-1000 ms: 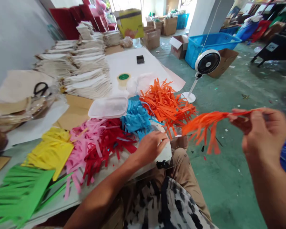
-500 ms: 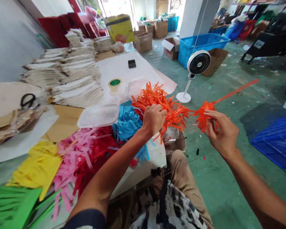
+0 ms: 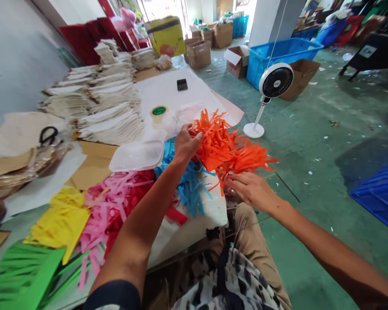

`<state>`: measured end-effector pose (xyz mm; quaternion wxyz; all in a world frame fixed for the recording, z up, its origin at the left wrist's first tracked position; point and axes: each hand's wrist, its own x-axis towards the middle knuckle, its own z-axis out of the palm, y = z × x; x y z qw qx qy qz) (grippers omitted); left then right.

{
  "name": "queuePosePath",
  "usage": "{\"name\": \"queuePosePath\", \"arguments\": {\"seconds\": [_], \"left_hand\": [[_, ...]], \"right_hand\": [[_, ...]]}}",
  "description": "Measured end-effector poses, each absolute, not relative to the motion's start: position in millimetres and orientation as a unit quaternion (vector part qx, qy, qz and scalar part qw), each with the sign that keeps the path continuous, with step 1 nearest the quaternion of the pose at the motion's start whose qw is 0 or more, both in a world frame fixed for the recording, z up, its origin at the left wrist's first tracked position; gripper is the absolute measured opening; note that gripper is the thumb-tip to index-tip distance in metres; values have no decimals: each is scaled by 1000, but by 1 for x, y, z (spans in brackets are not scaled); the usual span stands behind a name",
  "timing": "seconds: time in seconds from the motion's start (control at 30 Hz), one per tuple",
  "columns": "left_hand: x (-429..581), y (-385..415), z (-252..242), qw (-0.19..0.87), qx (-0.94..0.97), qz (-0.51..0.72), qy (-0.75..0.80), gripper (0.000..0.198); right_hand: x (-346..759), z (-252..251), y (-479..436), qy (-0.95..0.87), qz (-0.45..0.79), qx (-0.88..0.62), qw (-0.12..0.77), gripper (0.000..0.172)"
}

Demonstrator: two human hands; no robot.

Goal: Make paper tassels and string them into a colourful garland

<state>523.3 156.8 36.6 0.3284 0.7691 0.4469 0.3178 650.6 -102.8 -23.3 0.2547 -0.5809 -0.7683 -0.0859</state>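
Observation:
A pile of orange fringed strips (image 3: 216, 144) lies at the table's right edge. At the pile's left side is my left hand (image 3: 188, 144), thumb and fingers bent around some orange strips. My right hand (image 3: 250, 187) reaches under the front right side of the pile, its fingers fairly straight and close to the strips; the fingertips are partly hidden. Blue strips (image 3: 190, 185) lie beneath and beside my left forearm. Further left are red strips (image 3: 140, 189), pink strips (image 3: 98, 204), yellow strips (image 3: 60, 219) and green strips (image 3: 22, 275).
A clear plastic tray (image 3: 137, 156), green tape roll (image 3: 159, 110), black phone (image 3: 182, 85) and scissors (image 3: 48, 135) lie on the table (image 3: 151, 92). Paper stacks (image 3: 110, 112) stand behind. A white fan (image 3: 276, 82) and blue crates (image 3: 258, 64) are on the right.
My right hand has come left from beside the table to the orange pile, and the orange bunch it held now lies against the pile. My left hand has shifted left and slightly up.

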Motion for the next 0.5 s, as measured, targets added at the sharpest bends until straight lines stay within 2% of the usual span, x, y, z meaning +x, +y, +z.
{"name": "queuePosePath", "arguments": {"seconds": [0.1, 0.17, 0.33, 0.4, 0.5], "left_hand": [[496, 144, 47, 278, 802, 347, 398, 32], [476, 136, 55, 268, 820, 355, 360, 20], [420, 120, 72, 276, 806, 383, 358, 17], [396, 113, 73, 291, 797, 377, 371, 19], [363, 101, 61, 273, 830, 328, 358, 17]], "right_hand": [[641, -23, -104, -785, -29, -570, 242, 34], [641, -20, -106, -769, -10, -581, 267, 34], [619, 8, -103, -697, -4, -606, 382, 24], [596, 35, -109, -681, 96, -565, 455, 20], [560, 77, -130, -674, 339, -396, 523, 19]]}}
